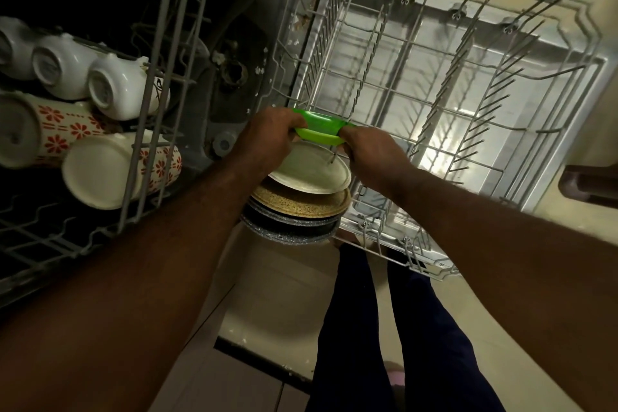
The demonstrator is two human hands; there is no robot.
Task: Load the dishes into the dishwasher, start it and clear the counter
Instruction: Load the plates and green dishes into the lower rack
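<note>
Both of my hands hold a green plastic plate point(320, 129) on edge at the near left corner of the pulled-out lower rack point(468, 84). My left hand point(267, 140) grips its left rim and my right hand point(371, 157) grips its right rim. Just nearer to me in the same row stand a cream plate point(307, 174), a speckled gold plate point(297, 202) and dark speckled plates point(291, 227). The upper rack point(140, 144) at left carries white cups point(117, 84) and red-flowered mugs point(100, 170) lying on their sides.
The lower rack's wire tines stand bare over most of its width, above the open dishwasher door point(551, 144). The dark tub interior point(227, 77) lies between the racks. My legs point(384, 328) stand on the tiled floor point(267, 294) below.
</note>
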